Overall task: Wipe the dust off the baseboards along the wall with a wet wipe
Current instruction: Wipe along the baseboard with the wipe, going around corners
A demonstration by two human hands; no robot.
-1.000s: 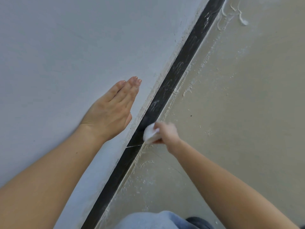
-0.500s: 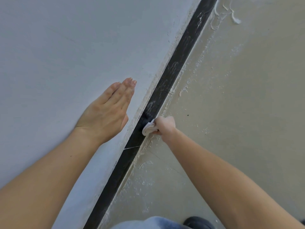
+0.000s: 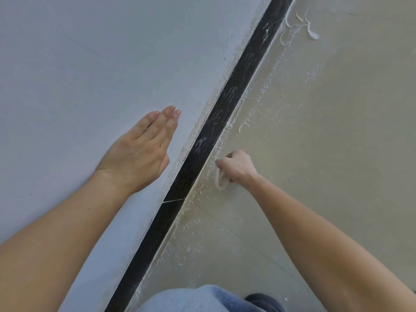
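Two hands at work. Left hand (image 3: 139, 154) flat on pale grey painted wall (image 3: 90, 64) above long black baseboard strip (image 3: 225, 102), fingers straight and together, holding nothing (bracing, likely). Right hand (image 3: 238, 167) on floor side of baseboard, fingers curled round crumpled white wet wipe (image 3: 220, 180). Wipe sits just beside baseboard's lower edge; contact unclear from this angle. Step: mid-wipe, wipe apparently off baseboard face. White dusty smears (image 3: 200, 143) on baseboard beyond right hand. Next move calls for wipe pressed onto baseboard face and drawn along through smears.

Baseboard (image 3: 236, 86) ran open ahead of the right hand (image 3: 237, 167) and its wet wipe (image 3: 221, 182); left hand (image 3: 137, 156) sat flat on the wall (image 3: 90, 64) alongside, knee (image 3: 198, 299) crowding the near end.
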